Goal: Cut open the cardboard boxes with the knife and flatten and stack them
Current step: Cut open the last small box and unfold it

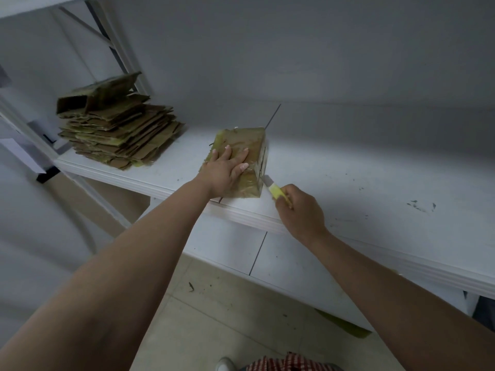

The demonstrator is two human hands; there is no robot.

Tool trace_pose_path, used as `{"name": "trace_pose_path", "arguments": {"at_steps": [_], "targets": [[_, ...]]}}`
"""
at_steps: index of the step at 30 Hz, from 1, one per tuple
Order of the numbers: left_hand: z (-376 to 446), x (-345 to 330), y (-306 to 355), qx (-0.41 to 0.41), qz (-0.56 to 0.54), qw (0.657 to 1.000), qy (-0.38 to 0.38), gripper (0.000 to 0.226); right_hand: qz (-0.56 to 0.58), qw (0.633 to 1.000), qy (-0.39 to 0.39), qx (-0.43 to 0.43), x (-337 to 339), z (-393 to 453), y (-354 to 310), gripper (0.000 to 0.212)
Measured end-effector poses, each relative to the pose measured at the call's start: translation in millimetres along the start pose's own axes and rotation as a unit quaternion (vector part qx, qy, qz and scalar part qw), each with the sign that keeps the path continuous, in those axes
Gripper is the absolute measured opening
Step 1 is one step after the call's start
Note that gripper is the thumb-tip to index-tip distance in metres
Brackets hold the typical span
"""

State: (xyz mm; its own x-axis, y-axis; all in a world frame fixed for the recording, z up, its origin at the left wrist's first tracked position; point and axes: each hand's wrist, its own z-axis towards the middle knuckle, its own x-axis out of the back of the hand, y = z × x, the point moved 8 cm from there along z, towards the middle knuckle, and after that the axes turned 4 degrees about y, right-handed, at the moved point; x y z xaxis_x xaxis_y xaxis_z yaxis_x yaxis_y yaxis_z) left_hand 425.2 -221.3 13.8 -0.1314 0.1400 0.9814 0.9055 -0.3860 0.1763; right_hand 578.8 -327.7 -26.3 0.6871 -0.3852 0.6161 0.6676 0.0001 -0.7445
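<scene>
Head view, looking down over both bare forearms.

Small brown cardboard box wrapped in shiny yellowish tape [242,160] sits on the white worktop [361,167], close to its front edge, roughly centre of frame. Box still closed.

Left hand [226,170]: arm extended forward and slightly rightward, wrist straight, palm down flat on the top face of the box. Fingers straight and spread, tips pointing away from the body; thumb side toward the box's right edge. Hand pressing, not gripping.

Right hand [300,210]: arm reaching in from lower right, forearm angled up-left, back of hand toward the camera. Fingers curled round the handle of a yellow-handled utility knife [276,190]. Blade points up-left and its tip meets the lower right side of the box, just beside the left hand's thumb.

Stack of flattened brown cardboard pieces [120,137] lies at the left end of the worktop, well apart from the box. One partly folded box on top of the stack, tilted.

White metal shelf frame [112,49] stands behind the stack, against the grey wall. Pale tiled floor [227,317] below, with a few dark scraps
</scene>
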Motion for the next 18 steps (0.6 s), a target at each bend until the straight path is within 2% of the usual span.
{"name": "trace_pose_path", "arguments": {"at_steps": [5,10,15,18], "targets": [[-1.7,1.1,0.7,0.001,-0.018,1.000,0.002,0.051,-0.120,0.987,0.016,0.101,6.6,5.4,-11.5,0.026],[-2.4,1.0,0.2,0.003,-0.023,1.000,-0.001,0.051,-0.148,0.979,0.032,0.138,3.0,6.2,-15.8,0.043],[-1.6,0.6,-0.9,0.000,-0.028,1.000,0.002,0.051,-0.194,0.965,0.028,0.173,-3.2,5.3,-19.4,0.028],[-0.2,0.3,-2.8,0.000,-0.045,0.999,0.007,0.051,-0.259,0.947,-0.043,0.187,-18.0,1.0,-12.3,0.026]]}}
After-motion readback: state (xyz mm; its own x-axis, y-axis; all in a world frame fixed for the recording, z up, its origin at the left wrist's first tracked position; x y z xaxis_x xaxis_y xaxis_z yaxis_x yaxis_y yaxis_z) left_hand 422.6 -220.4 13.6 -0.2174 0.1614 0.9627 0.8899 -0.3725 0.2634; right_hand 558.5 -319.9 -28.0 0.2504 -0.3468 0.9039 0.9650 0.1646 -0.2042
